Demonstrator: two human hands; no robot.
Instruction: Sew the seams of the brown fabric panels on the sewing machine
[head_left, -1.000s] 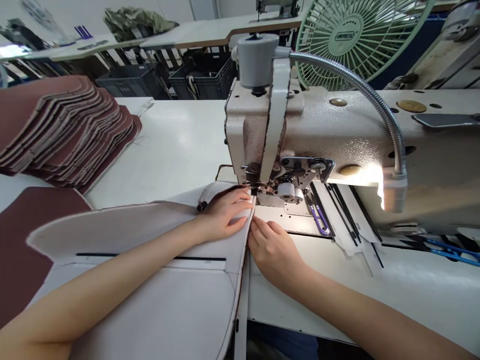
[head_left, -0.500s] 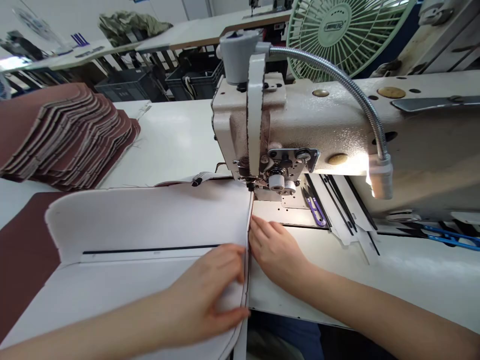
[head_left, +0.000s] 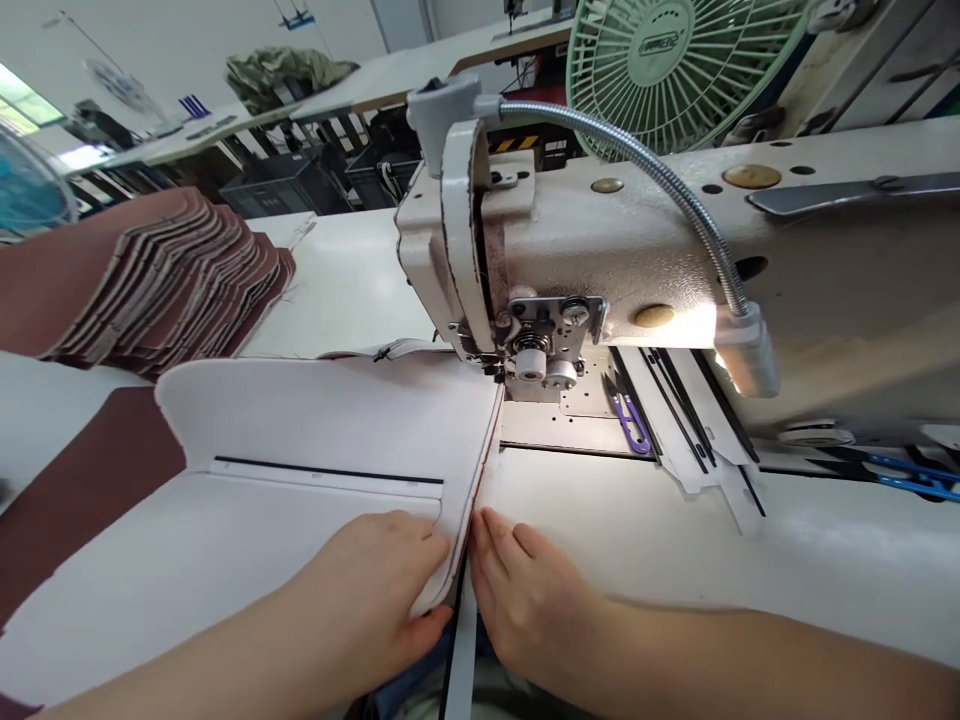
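Left hand (head_left: 379, 590) lies over the near right corner of a white panel, fingers on top and thumb at the edge; whether they are pinched together cannot be told. Right hand (head_left: 529, 600) has its fingers side by side, tips against the panel's right edge; a pinch cannot be made out there either.

A white worktable (head_left: 697, 550) spans the scene. A cream sewing machine (head_left: 645, 230) stands on it, its arm reaching in from the right. The white panel (head_left: 345, 420) lies left of centre, its far right corner at the machine's needle area, a thin black strip (head_left: 330, 470) running across it. At the left is a pile of maroon panels (head_left: 90, 260); behind the machine, a green fan (head_left: 675, 85). Right of the needle area lie black-and-white strips (head_left: 679, 460) and, just beside them, small purple-handled snips (head_left: 642, 425).
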